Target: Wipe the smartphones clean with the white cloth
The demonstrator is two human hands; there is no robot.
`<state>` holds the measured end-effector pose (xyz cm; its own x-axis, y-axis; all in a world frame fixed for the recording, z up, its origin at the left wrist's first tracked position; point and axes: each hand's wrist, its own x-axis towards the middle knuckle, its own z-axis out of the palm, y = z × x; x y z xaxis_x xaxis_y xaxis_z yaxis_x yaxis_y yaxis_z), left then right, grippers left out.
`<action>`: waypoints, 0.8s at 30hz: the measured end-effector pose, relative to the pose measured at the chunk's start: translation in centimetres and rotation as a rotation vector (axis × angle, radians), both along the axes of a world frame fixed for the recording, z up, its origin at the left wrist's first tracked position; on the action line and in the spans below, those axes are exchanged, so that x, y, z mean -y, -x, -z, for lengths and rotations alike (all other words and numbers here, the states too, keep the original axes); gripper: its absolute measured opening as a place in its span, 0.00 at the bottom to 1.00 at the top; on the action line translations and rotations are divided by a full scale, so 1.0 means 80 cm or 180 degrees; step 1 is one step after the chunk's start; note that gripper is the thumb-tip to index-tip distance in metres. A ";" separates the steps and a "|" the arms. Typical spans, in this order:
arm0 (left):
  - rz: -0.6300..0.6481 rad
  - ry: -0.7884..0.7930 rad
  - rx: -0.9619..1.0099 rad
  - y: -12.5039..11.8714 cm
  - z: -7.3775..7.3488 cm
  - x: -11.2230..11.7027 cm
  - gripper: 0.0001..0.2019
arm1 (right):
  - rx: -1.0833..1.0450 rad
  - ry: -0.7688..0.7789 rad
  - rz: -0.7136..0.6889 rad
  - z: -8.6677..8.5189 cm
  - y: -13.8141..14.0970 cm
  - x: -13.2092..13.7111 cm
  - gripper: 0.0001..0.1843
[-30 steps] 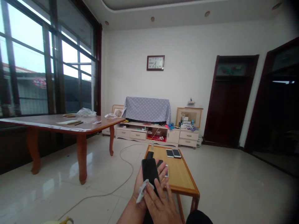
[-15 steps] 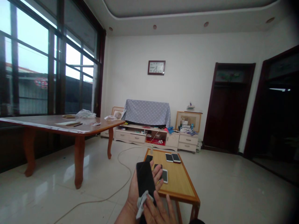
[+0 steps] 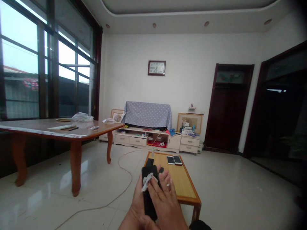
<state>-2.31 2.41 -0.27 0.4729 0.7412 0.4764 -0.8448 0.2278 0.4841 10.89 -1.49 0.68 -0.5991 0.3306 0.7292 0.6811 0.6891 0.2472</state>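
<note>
From the head camera, I see the black phone (image 3: 149, 203) lying along the palm of my left hand (image 3: 137, 195), its long side running away from me. That hand is grasping it from underneath: the palm edge shows on the left of the phone, and the fingers come out past its right side. My right hand (image 3: 166, 201) lies over the phone with the fingers stretched forward, their tips on a crumpled white cloth (image 3: 148, 181) that rests against the upper part of the dark face. Whether I am pinching the cloth or only pressing on it, I cannot tell.

The phone is up in my hands, in front of the near left part of the wooden tabletop (image 3: 185, 187). Toward the tabletop's far end, two white-edged phones (image 3: 174, 160) lie side by side with their dark screens up. A dark flat object (image 3: 150, 162) lies near the left edge, just beyond the phone I hold, and a small pale bottle (image 3: 153, 151) stands at the far left corner. Another dark object (image 3: 161, 170) shows partly behind my left fingers. A thin cable (image 3: 103, 207) curves across the floor (image 3: 96, 188) to my left
</note>
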 end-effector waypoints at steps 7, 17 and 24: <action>-0.0267 0.0354 -0.0004 0.029 -0.013 0.002 0.32 | -0.0058 -0.1125 -0.0112 0.067 -0.005 -0.001 0.20; 0.0016 0.0386 -0.0034 -0.009 -0.003 0.003 0.29 | 0.0068 -0.0052 0.0081 0.019 -0.022 -0.003 0.35; -0.0119 0.0393 -0.0080 0.002 -0.005 0.001 0.32 | 0.0018 -0.0777 0.0069 0.061 -0.027 0.000 0.23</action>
<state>-2.47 2.30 0.11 0.4545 0.8108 0.3688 -0.8418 0.2556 0.4754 13.06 -1.45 -4.23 -0.5981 0.1577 0.7858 0.6933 0.5936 0.4086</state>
